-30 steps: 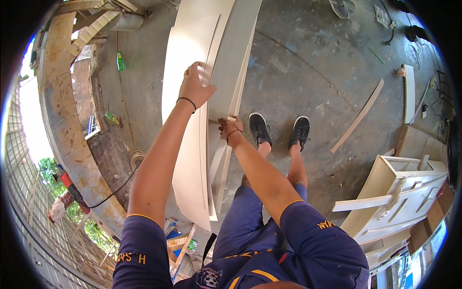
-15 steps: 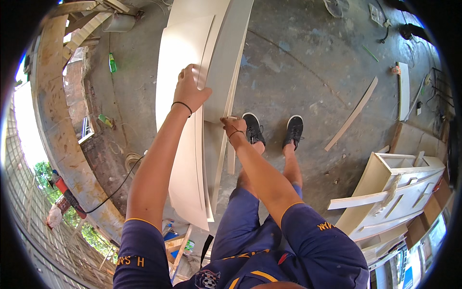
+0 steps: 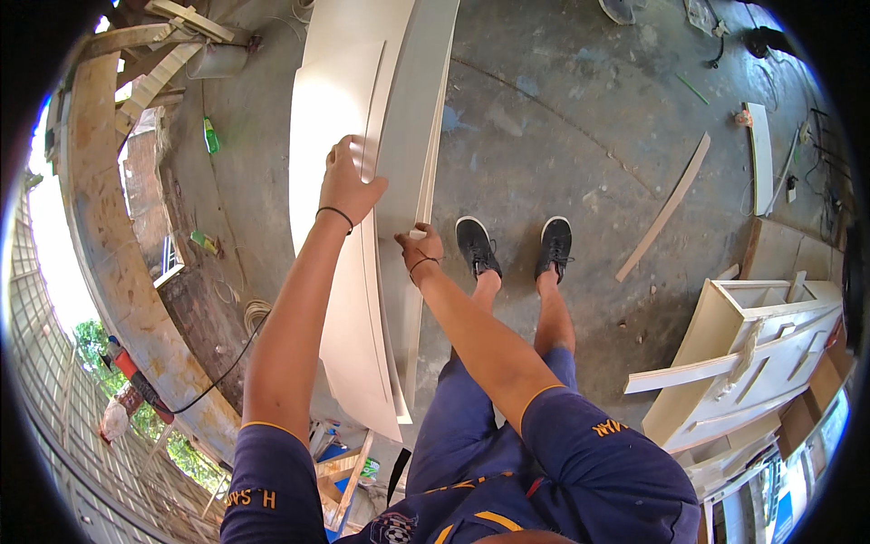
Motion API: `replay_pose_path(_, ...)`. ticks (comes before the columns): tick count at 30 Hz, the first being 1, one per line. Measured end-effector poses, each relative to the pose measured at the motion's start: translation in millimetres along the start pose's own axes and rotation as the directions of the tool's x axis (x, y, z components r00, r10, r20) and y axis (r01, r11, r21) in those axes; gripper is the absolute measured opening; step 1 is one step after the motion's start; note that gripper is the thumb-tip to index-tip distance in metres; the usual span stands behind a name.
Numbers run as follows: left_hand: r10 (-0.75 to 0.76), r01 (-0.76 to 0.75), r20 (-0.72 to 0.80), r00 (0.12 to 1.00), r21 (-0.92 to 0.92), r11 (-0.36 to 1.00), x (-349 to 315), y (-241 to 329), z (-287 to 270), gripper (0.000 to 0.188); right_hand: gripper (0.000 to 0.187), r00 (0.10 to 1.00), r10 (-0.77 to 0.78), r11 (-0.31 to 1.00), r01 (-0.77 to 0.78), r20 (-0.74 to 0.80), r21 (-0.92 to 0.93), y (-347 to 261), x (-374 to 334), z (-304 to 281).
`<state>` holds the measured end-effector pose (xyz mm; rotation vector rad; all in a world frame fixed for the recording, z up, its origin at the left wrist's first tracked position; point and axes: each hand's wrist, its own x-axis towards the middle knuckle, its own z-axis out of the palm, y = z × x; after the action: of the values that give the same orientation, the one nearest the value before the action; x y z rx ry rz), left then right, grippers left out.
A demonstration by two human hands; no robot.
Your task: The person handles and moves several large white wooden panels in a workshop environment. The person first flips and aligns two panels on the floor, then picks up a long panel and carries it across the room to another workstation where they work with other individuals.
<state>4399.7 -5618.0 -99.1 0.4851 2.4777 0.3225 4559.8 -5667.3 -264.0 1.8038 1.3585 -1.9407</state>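
A stack of long, thin white panels (image 3: 346,308) runs away from me, left of my legs. My left hand (image 3: 349,186) rests on the panels near a raised sheet edge, thumb spread wide from the fingers. To its right, over a greyer panel (image 3: 399,136), my right hand (image 3: 422,252) is closed in a pinch. A small pale end of a strip (image 3: 417,233) shows between its thumb and fingers; the rest of that piece is hidden. Both wrists wear a dark band.
My black shoes (image 3: 478,247) stand right of the panels. A curved wooden strip (image 3: 666,208) lies farther right on the floor. A pale wooden cabinet (image 3: 725,354) stands at lower right. At left are a long wooden bench (image 3: 118,245), a red power tool (image 3: 136,376) and a green bottle (image 3: 210,135).
My right hand has moved left, further over the panels. The length of strip that showed below it is out of sight. My left hand has shifted slightly toward me and left.
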Motion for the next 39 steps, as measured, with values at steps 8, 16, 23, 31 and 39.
replay_pose_path(8, -0.034, 0.033, -0.029, 0.999, -0.034, 0.999, -8.2, -7.8, 0.0, 0.076, 0.026, 0.976, -0.028, 0.988, 0.059, 0.216, -0.142, -6.6, 19.9, -45.6)
replay_pose_path(16, -0.060, 0.059, -0.040, 0.997, -0.028, 0.998, -14.7, 7.6, -0.3, 0.072, 0.020, 0.963, -0.066, 0.997, 0.052, 0.263, 0.063, -12.2, 40.8, -96.3)
replay_pose_path(23, -0.063, 0.060, -0.077, 0.995, -0.038, 0.997, -10.4, 11.7, 7.5, 0.069, 0.020, 0.956, -0.141, 0.984, 0.107, 0.258, 0.139, -3.2, 55.3, -163.4)
replay_pose_path(31, -0.074, 0.069, -0.129, 0.989, -0.045, 0.997, -8.1, 15.2, 26.9, 0.068, 0.028, 0.874, -0.178, 0.984, 0.165, 0.452, 0.067, 9.1, 44.1, -263.5)
replay_pose_path(39, -0.076, 0.076, -0.151, 0.986, -0.006, 0.997, -1.1, 16.4, 49.0, 0.068, 0.025, 0.863, -0.043, 0.975, 0.147, 0.504, -0.168, -14.5, 41.6, -345.6)
